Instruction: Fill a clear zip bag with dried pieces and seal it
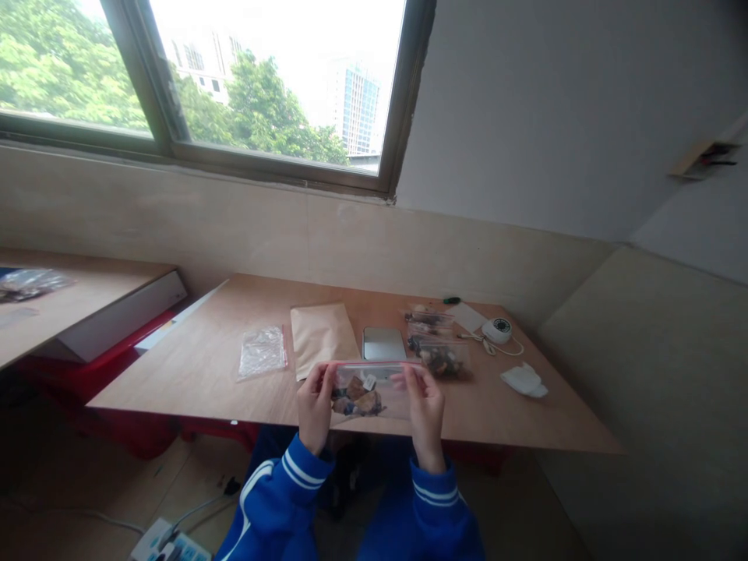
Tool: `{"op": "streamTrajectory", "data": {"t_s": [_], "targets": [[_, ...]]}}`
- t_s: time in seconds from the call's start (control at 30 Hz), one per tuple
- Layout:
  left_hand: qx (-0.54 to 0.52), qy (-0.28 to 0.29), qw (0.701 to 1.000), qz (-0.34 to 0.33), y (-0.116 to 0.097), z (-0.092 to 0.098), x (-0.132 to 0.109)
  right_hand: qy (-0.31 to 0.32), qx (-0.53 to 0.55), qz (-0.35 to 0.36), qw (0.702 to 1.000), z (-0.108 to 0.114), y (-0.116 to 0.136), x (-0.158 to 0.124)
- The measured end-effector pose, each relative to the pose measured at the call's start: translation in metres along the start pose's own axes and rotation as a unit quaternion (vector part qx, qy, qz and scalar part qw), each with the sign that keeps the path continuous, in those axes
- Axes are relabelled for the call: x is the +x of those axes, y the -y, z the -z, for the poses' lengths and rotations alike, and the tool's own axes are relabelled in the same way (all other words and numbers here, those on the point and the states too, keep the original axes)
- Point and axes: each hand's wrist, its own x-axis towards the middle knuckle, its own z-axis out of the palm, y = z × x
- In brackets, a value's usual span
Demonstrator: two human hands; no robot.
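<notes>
Plywood tabletop under a window carries everything. The person sits at its near edge in blue sleeves with white stripes. Largest on the tabletop is a brown paper envelope, lying flat, with no print on the face that shows.

Just in front of the envelope, over the near edge of the tabletop, a clear zip bag with a pink seal strip is held between both hands. The left hand has its grip closed on the bag's left end, thumb and fingers pinched at the strip. The right hand pinches the right end the same way. Inside the zip bag a clump of brown and dark pieces sits low, with a small white tag among them. Any writing on the tag is too small to read.

Left of the envelope lies an empty bag, clear and crinkled. Right of the envelope sits a flat silver box. Just right of the box, a front bag holds dark mixed pieces, and a back bag with similar contents lies behind it. Farther right are a round white device with a thin cord and, nearer, a white wad.
</notes>
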Motion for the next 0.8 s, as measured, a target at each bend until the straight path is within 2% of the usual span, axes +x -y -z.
{"op": "streamTrajectory", "data": {"t_s": [0.27, 0.6, 0.8], "targets": [[-0.058, 0.064, 0.996, 0.025, -0.011, -0.002, 0.005, -0.045, 0.003, -0.011, 0.999, 0.002, -0.004, 0.001], [-0.078, 0.060, 0.994, 0.036, -0.009, -0.001, 0.009, -0.040, -0.001, 0.010, 0.999, 0.009, -0.008, 0.005], [-0.063, 0.069, 0.995, 0.027, -0.009, 0.002, 0.013, -0.053, -0.034, 0.049, 0.997, 0.012, -0.008, 0.005]]}}
